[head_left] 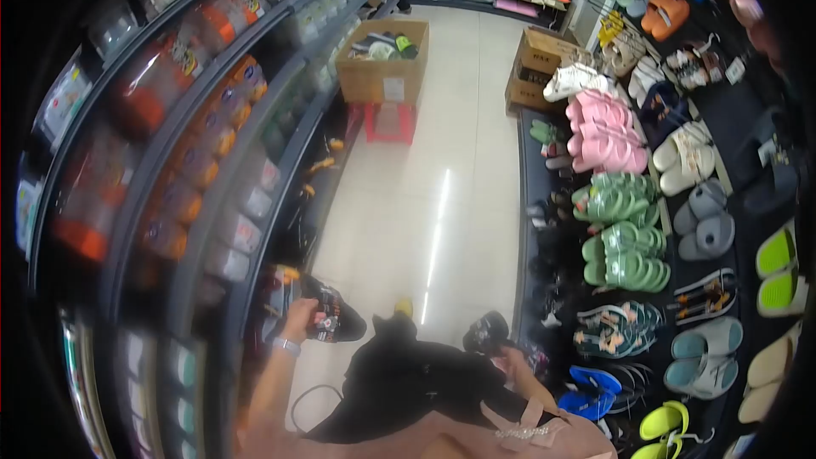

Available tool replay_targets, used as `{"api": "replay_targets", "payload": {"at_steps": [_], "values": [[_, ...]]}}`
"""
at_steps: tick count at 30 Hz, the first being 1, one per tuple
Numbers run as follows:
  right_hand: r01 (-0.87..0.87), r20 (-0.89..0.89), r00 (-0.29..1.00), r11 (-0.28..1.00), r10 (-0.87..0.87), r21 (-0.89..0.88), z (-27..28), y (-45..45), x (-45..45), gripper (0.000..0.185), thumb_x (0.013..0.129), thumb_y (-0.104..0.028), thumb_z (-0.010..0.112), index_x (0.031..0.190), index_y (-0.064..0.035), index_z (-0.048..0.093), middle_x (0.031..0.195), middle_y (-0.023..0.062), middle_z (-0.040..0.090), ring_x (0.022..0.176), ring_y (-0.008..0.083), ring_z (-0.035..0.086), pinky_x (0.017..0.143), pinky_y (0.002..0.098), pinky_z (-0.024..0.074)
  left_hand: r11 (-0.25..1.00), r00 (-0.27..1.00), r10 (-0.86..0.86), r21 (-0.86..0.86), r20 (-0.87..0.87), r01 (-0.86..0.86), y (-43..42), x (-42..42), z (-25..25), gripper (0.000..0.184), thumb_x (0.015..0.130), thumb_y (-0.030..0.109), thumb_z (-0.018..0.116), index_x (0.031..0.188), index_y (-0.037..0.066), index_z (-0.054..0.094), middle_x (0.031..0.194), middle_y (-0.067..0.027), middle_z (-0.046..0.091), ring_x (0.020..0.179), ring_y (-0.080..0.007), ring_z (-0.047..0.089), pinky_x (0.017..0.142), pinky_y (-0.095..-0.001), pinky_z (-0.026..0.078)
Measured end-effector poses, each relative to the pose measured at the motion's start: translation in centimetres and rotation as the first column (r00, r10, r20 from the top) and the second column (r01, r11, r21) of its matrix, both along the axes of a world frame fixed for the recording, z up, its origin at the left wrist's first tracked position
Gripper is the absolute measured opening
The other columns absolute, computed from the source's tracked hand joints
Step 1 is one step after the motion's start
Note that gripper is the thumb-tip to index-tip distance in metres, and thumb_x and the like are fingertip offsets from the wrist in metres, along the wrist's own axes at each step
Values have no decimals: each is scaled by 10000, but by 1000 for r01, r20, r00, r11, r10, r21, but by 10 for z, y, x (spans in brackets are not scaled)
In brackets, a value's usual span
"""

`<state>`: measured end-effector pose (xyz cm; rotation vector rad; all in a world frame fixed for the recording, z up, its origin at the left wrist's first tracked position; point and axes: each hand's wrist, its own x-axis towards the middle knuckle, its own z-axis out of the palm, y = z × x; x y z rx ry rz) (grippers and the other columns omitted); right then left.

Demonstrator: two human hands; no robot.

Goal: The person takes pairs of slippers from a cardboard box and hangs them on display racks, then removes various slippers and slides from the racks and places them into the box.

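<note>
My left hand (297,323), with a pale watch band at its wrist, is closed on black patterned slippers (342,316) beside the lower left shelf. Their pinkish and white details show near my fingers. On the other side, my right hand (512,364) grips a dark slipper (487,333), held low near the right-hand rack. Part of that hand is hidden, and the slipper's details are too dim to make out.
Shelves of packaged containers (170,153) line the left. A cardboard box (382,76) of goods rests on a red stool (390,123) ahead. Pink clogs (603,132), green sandals (625,255) and blue flip-flops (591,391) fill the right rack. Brown cartons (544,55) stand beyond.
</note>
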<state>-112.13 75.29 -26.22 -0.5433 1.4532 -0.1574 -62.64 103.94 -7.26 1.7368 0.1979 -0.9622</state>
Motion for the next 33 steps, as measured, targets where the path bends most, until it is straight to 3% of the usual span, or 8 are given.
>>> {"api": "replay_targets", "payload": {"at_steps": [7, 8, 12, 21, 23, 25, 29, 33], "values": [[86, 8, 996, 992, -87, 90, 35, -81, 117, 132, 838, -198, 535, 873, -71, 549, 644, 57, 577, 468, 157, 590, 378, 270, 480, 985, 986, -144, -82, 86, 151, -138, 154, 20, 110, 830, 163, 558, 847, 54, 553, 717, -51, 602, 588, -130, 616, 509, -211, 499], [90, 198, 973, 982, -122, 166, 2, -93, 117, 141, 838, -217, 542, 855, -77, 546, 649, 41, 557, 459, 151, 575, 366, 260, 460, 982, 981, -157, -89, 116, 168, -161, 172, 24, 106, 833, 159, 552, 852, 55, 551, 716, -50, 603, 584, -128, 614, 507, -206, 493], [114, 69, 989, 978, -128, 176, -51, -121, 159, 130, 834, -210, 540, 856, -81, 546, 720, 46, 535, 562, 195, 588, 408, 314, 478, 960, 969, -177, -187, 175, 209, -258, 251, 48, 95, 847, 160, 537, 861, 67, 538, 735, -40, 595, 582, -126, 608, 515, -195, 474], [59, -42, 998, 980, -52, 189, -1, -286, 346, 102, 788, -142, 539, 783, -43, 512, 626, 73, 501, 458, 220, 559, 345, 336, 469, 907, 952, -192, -328, 239, 265, -461, 395, 140, 164, 845, 167, 542, 921, 23, 558, 829, -48, 584, 686, -140, 619, 619, -232, 483], [-163, 17, 987, 978, 162, 128, -37, -330, 371, 152, 852, -231, 496, 781, -122, 574, 645, 37, 503, 562, 197, 512, 588, 433, 482, 878, 927, -244, -340, 285, 336, -498, 429, 154, 138, 863, 184, 540, 892, 51, 557, 820, -18, 592, 673, -105, 615, 612, -207, 472], [-144, 42, 989, 967, 138, 212, -31, -381, 428, 121, 782, -131, 546, 732, -36, 490, 622, 97, 529, 380, 207, 504, 343, 316, 466, 873, 908, -248, -328, 339, 361, -539, 462, 164, 131, 863, 182, 537, 891, 56, 558, 822, -15, 593, 670, -103, 613, 608, -201, 468], [-138, -94, 987, 984, 128, -113, 28, -448, 508, 242, 816, -241, 579, 937, -32, 576, 755, 66, 575, 604, 212, 551, 561, 332, 480, 839, 898, -233, -389, 373, 379, -613, 520, 180, 129, 868, 190, 527, 883, 66, 559, 801, -13, 589, 654, -99, 607, 607, -206, 464], [2, 56, 998, 950, 16, -313, 103, -502, 578, 277, 801, -229, 609, 977, -24, 552, 837, 62, 572, 659, 175, 586, 568, 277, 476, 821, 894, -181, -437, 410, 367, -688, 579, 185, 152, 881, 214, 509, 880, 70, 556, 789, -8, 589, 654, -94, 601, 607, -210, 450]]}}
